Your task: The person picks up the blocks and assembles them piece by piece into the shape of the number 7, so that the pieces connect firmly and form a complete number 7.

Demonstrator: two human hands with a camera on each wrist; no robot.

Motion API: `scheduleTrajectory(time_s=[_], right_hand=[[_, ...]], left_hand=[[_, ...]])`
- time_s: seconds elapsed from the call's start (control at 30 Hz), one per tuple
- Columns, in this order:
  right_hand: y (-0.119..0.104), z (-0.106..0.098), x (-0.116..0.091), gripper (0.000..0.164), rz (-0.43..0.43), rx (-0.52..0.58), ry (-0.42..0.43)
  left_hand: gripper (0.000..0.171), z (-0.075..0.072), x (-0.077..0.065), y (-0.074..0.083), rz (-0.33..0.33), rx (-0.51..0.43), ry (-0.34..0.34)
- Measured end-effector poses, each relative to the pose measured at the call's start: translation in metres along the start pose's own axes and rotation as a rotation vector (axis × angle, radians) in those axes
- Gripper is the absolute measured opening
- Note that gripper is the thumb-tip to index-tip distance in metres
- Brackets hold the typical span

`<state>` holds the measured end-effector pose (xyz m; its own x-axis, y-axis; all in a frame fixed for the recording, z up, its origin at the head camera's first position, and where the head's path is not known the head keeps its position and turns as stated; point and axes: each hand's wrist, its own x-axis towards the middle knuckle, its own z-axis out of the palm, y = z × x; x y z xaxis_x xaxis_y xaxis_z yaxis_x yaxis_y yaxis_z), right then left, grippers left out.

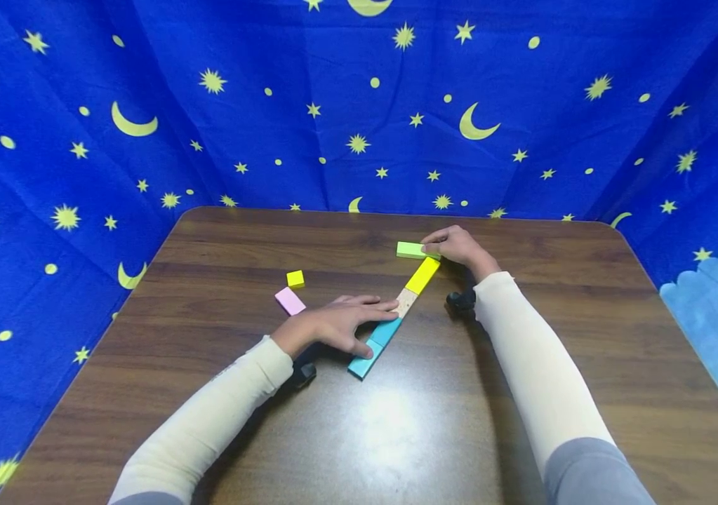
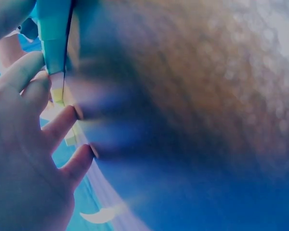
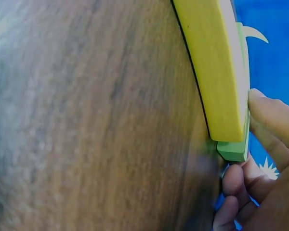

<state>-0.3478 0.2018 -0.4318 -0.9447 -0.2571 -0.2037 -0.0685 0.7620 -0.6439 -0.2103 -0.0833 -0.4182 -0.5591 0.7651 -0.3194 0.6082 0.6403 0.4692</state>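
A slanting row of blocks lies end to end on the table: two blue blocks [image 1: 387, 331] at the near end, a pale speckled block [image 1: 406, 303], then a yellow block [image 1: 423, 275]. My left hand [image 1: 340, 324] spreads its fairly straight fingers at the row, thumb by the nearest blue block and fingertips at the speckled one. At the far end my right hand [image 1: 457, 247] pinches the right end of a light green block [image 1: 409, 250]. In the right wrist view, this green block [image 3: 233, 151] sits crosswise against the end of the yellow block [image 3: 209, 72].
Left of the row, a pink block [image 1: 290, 301] and a small yellow block [image 1: 295, 279] lie on the brown wooden table [image 1: 226, 259]. Behind the table's far edge hangs a blue curtain [image 1: 308, 126] with stars and moons.
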Motion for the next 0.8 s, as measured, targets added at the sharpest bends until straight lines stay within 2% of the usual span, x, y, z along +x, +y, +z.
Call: scheduleTrajectory(time_s=[0.23,0.5,0.63,0.8], right_hand=[[0.002,0.000,-0.001,0.037,0.006,0.011,0.002],[0.005,-0.003,-0.005,0.041,-0.026,0.017,-0.016],[0.006,-0.004,-0.008,0.039,-0.104,-0.042,0.038],[-0.002,-0.008,-0.018,0.031,-0.255,-0.164,0.151]], left_hand=[[0.076,-0.001,0.000,0.001,-0.001,0.000,0.000],[0.077,-0.002,0.001,0.001,0.002,0.012,-0.003],[0.076,-0.003,0.001,0.000,0.011,-0.010,0.010],[0.072,-0.007,-0.006,-0.004,0.065,-0.064,0.111]])
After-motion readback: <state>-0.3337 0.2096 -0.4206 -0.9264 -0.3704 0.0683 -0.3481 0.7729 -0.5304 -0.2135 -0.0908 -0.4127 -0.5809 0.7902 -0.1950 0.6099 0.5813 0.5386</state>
